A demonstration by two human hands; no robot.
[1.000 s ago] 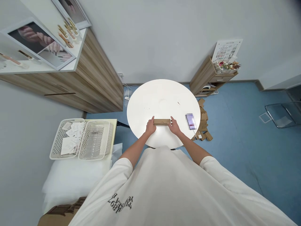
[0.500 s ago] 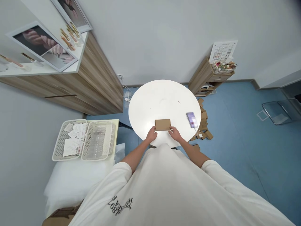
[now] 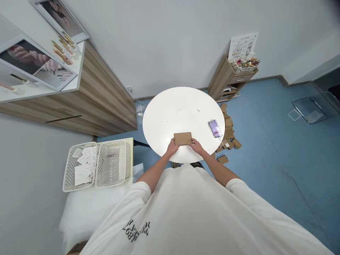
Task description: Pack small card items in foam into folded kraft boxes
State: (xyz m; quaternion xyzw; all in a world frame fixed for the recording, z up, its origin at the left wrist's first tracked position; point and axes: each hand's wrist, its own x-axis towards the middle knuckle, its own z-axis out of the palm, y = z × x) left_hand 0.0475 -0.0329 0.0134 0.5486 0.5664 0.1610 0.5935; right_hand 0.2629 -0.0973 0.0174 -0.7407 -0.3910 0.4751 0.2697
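Note:
A small brown cardboard box (image 3: pixel 182 138), its lid closed, is at the near side of the round white table (image 3: pixel 180 106). My left hand (image 3: pixel 172 147) grips its left end, fingers closed around the corner. At the right end my right hand (image 3: pixel 196 146) holds the near corner between thumb and fingers. Whether the box rests on the table or is slightly lifted, I cannot tell. A purple phone-like object (image 3: pixel 214 128), blurred out, lies on the table to the right of the box.
Left of me, two white baskets (image 3: pixel 111 163) hold paper cards and clear tubes. Several cardboard boxes (image 3: pixel 228 129) lie on the blue floor right of the table. A wooden cabinet (image 3: pixel 106 92) stands at the left, a small drawer unit (image 3: pixel 225 78) at the back right.
My view has turned slightly, shifting the room in the picture. Both hands have closed further onto the ends of the box, which is now slightly tilted in view.

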